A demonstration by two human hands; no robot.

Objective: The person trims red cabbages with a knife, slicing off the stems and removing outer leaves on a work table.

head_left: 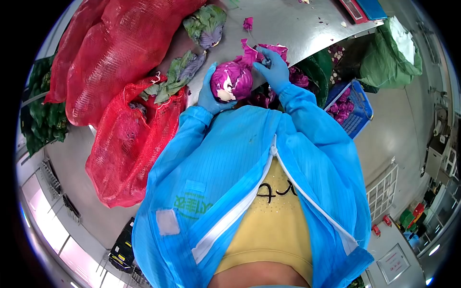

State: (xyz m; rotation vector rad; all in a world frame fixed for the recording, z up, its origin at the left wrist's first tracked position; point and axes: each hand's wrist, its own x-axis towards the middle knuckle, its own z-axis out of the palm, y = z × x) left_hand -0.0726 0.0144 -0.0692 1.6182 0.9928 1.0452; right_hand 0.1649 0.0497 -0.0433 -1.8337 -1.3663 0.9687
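Observation:
My left hand (pixel 208 94), in a blue glove, cups a red cabbage (pixel 232 80) from its left side and from below. Pale cut or torn patches show on the cabbage's near face. To the right of it, my right hand (pixel 274 70), also gloved in blue, has its thumb and forefinger curled on a loose purple cabbage leaf (pixel 250 54) beside the cabbage's top. Its other fingers are partly hidden. Leafy green-purple outer leaves (pixel 181 76) lie left of the cabbage, and another cluster (pixel 206 26) lies farther back.
Red mesh sacks (pixel 122 53) stand at the left; an opened one (pixel 132 149) hangs nearer me. Scraps dot the metal table (pixel 293 29). At right are a blue basket (pixel 357 113) of purple leaves, a dark green bag (pixel 319 72) and a green sack (pixel 389 62).

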